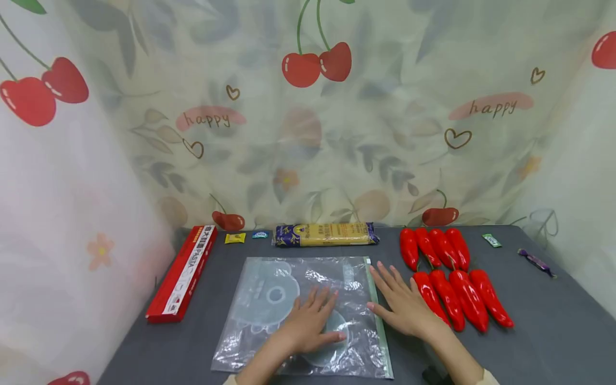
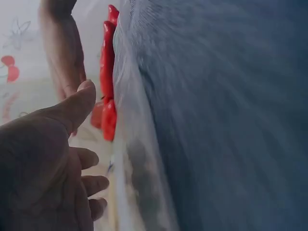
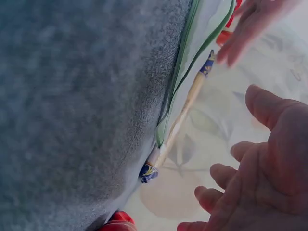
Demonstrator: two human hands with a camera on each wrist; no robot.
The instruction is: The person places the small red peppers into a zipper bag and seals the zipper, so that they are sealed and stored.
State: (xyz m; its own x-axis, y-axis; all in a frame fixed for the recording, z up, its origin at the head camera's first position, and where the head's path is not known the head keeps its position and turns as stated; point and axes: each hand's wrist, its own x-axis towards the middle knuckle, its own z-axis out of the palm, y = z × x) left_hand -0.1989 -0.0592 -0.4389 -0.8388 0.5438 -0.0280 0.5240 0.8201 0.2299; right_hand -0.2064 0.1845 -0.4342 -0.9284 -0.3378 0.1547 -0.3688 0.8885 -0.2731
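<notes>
A large clear zip bag (image 1: 260,299) with pale printed shapes lies flat on the dark table, a green strip along its right edge. My left hand (image 1: 310,323) spreads over the lower middle of the bag, palm down and holding nothing. In the left wrist view that hand (image 2: 43,173) has its fingers extended. Over the bag's green edge and the table beside it is my right hand (image 1: 401,307), fingers spread and grasping nothing. The right wrist view shows two green strips (image 3: 192,62) of the bag curving apart, with the right hand (image 3: 260,178) to their right.
Several red peppers (image 1: 468,302) lie right of the bag. A yellow pasta packet (image 1: 332,234) lies behind it, a red pasta box (image 1: 183,272) to its left. Small wrapped pieces, yellow (image 1: 235,238), blue (image 1: 260,235), green (image 1: 492,240) and purple (image 1: 536,263), lie toward the back. Patterned curtains (image 1: 375,133) enclose the table.
</notes>
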